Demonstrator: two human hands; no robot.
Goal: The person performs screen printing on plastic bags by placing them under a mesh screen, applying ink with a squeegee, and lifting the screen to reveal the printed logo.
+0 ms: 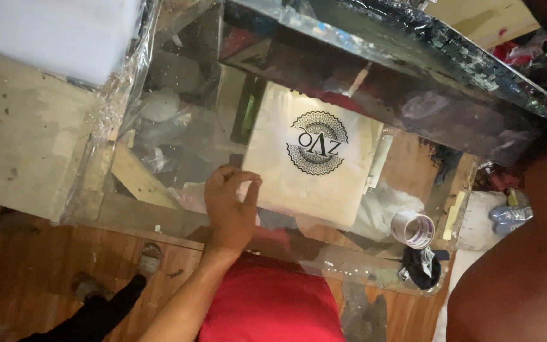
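The left hand (230,201) rests with curled fingers on the near corner of the cream fabric piece (311,158), which lies flat on the glass surface (159,145) under the raised printing screen (406,76). A nudge could skew its black round print. The right hand seems out of view.

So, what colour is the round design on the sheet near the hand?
Black, on a cream sheet; the round design shows in the head view.
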